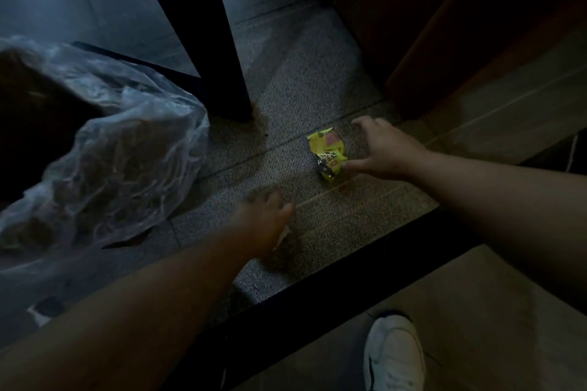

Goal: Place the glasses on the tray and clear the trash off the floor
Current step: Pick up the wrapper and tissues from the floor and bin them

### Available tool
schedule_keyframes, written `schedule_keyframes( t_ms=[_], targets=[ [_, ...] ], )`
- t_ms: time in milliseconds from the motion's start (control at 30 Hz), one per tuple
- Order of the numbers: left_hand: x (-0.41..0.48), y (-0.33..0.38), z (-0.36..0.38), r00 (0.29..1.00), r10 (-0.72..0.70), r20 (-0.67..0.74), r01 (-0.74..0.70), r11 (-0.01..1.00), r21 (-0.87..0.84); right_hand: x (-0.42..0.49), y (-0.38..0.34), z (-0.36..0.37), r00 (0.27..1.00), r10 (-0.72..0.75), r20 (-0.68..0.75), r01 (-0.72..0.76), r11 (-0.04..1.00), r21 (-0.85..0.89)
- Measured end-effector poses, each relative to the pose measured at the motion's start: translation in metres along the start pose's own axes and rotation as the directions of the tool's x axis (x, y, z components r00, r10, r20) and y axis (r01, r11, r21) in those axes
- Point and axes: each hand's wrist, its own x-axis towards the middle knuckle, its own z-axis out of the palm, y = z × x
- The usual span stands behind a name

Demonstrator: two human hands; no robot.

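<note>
**Right hand at the yellow wrapper, dim floor under a table**

Light is low; detail is poor away from the centre.

Yellow snack wrapper (327, 154) lies crumpled on the grey speckled carpet (305, 79), just right of centre. It carries a pink patch near its upper end, a band of dark printed characters along its lower half and a small red mark close to the thumb. The characters are too small and creased to read; no brand can be made out.

Right hand (386, 149) is beside the wrapper on its right. Fingers spread and arched over the upper edge, thumb tip touching the wrapper's lower right edge. The hand is open around it, not closed on it; the wrapper still rests on the carpet.

Left hand (262, 222) reaches forward lower in the view, well apart from the wrapper, palm down, blurred. A pale scrap (283, 233) shows at the edge of its palm. Whether the fingers are closed on that scrap I cannot tell.

A crumpled clear plastic bag (120, 155) sits on the floor at the left, near the left hand but not touching it. A dark table leg (203, 32) stands on the carpet just beyond the bag. A dark bar (333, 282) crosses the view diagonally under both forearms. Below it, on pale floor tile (476, 311), a white shoe (394, 355).

No glasses or tray in view.
</note>
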Motion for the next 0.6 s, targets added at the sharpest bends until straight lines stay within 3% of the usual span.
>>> schedule_keyframes(
  t_ms=[200,400,600],
  targets=[
    [0.000,0.001,0.024,1.000,0.019,-0.025,-0.019,1.000,0.015,0.025,0.003,0.013,0.999,0.038,-0.007,-0.038,0.997,0.060],
    [-0.005,0.000,0.015,0.992,-0.018,0.122,0.027,0.997,-0.075,0.043,-0.012,0.028,0.999,0.013,0.040,-0.014,0.999,0.046],
    [-0.013,-0.005,-0.013,0.997,-0.047,-0.058,0.041,0.995,-0.087,0.052,-0.030,0.046,0.995,-0.003,0.103,0.016,0.992,-0.126]
  ],
)
